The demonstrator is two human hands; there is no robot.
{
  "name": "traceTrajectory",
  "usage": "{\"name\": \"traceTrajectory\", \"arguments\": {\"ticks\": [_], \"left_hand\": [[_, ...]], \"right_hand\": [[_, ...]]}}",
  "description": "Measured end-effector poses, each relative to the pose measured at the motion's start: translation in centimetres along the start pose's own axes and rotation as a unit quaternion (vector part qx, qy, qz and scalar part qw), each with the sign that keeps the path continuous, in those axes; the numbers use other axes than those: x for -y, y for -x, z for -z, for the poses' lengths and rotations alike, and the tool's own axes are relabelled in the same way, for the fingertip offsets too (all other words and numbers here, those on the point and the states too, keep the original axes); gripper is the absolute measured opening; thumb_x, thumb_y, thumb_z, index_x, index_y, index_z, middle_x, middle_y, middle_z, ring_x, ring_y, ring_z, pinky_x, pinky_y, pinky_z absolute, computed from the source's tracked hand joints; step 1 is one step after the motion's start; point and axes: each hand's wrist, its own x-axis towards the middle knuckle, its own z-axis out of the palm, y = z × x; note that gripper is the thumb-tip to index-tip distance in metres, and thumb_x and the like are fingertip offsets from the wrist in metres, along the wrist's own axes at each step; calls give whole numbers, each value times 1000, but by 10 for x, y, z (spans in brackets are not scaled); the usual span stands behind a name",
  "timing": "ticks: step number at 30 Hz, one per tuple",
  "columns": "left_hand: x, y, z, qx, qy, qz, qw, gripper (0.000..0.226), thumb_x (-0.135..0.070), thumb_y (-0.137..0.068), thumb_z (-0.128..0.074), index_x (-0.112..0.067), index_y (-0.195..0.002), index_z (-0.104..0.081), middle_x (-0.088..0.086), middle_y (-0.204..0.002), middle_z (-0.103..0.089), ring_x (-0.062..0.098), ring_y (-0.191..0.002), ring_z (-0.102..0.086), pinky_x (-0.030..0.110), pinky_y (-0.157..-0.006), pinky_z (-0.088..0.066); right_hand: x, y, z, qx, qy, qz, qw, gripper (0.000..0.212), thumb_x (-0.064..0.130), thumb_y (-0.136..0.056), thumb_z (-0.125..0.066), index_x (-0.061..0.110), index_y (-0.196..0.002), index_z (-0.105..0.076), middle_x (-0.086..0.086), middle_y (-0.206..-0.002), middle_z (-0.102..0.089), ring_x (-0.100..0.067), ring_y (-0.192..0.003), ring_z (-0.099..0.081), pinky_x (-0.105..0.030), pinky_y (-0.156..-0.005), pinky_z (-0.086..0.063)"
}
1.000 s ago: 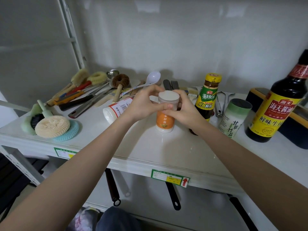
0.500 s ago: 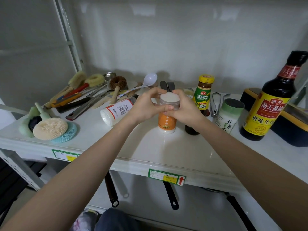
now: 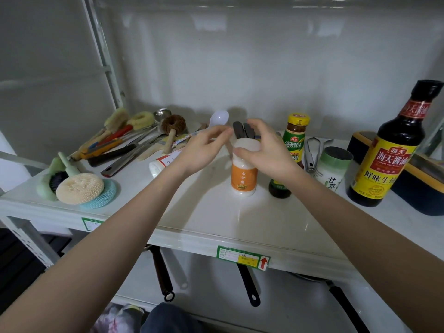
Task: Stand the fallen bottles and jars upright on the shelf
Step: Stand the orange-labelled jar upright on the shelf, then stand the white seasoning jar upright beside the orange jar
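Observation:
An orange-labelled jar point(image 3: 243, 179) with a white lid stands upright in the middle of the white shelf point(image 3: 264, 219). My left hand point(image 3: 204, 150) is just left of its lid, fingers spread and off the jar. Over the lid arches my right hand point(image 3: 266, 152), fingers apart, with the thumb still against the jar's neck. Behind my left wrist a white bottle with a red-edged label point(image 3: 161, 164) lies on its side. To the right stand a yellow-capped sauce bottle point(image 3: 295, 140), a green-topped white canister point(image 3: 335, 169) and a tall dark soy sauce bottle point(image 3: 386, 164).
Brushes and long-handled utensils point(image 3: 125, 145) are piled at the back left, with scrubbing pads point(image 3: 80, 188) at the front left. A white spoon point(image 3: 219, 117) and metal tongs point(image 3: 311, 152) lie at the back. A dark box with a yellow rim point(image 3: 422, 188) sits far right. Pan handles point(image 3: 163, 272) hang below.
Both hands gripped the orange jar's lid before; now the fingers have spread and the left hand has drawn away. The jar stays upright in place.

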Motion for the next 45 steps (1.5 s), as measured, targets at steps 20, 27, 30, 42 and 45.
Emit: {"name": "traceTrajectory", "arguments": {"ticks": [20, 27, 30, 42, 45], "left_hand": [[69, 29, 79, -47, -161, 136, 976, 50, -37, -91, -53, -19, -137, -47, 1, -140, -52, 21, -130, -47, 30, -102, -36], [84, 30, 73, -27, -158, 192, 968, 43, -38, -94, -47, -9, -123, -56, 6, -111, -56, 26, -112, -52, 28, -82, -33], [91, 30, 71, -38, -167, 181, 968, 39, -37, -91, -51, -10, -117, -63, 9, -112, -62, 27, -110, -55, 28, -80, -34], [86, 23, 66, -57, -108, 197, 973, 31, -31, -94, -47, -12, -110, -67, 0, -102, -61, 17, -95, -56, 27, -81, -37], [86, 23, 61, 10, -72, 258, 963, 46, -49, -93, -42, -13, -106, -68, 5, -106, -65, 21, -101, -59, 28, -86, -39]], "right_hand": [[34, -21, -90, 57, -63, -40, 996, 36, 21, -91, -53, 9, -125, -49, -3, -112, -52, -16, -97, -56, -3, -66, -38], [13, -23, -122, 131, -90, -182, 970, 36, 41, -84, -50, 22, -114, -45, -6, -101, -63, -30, -102, -64, -49, -95, -49], [9, -24, -128, 150, -128, -223, 955, 26, 36, -88, -47, 24, -110, -40, -6, -94, -62, -28, -96, -67, -46, -94, -52], [4, -25, -123, 132, -208, -344, 906, 54, 36, -93, -49, 20, -137, -22, -15, -129, -53, -30, -87, -70, -37, -73, -60], [6, -24, -124, 134, -233, -363, 892, 60, 37, -90, -54, 23, -137, -20, -16, -129, -53, -34, -95, -68, -37, -69, -60]]}}
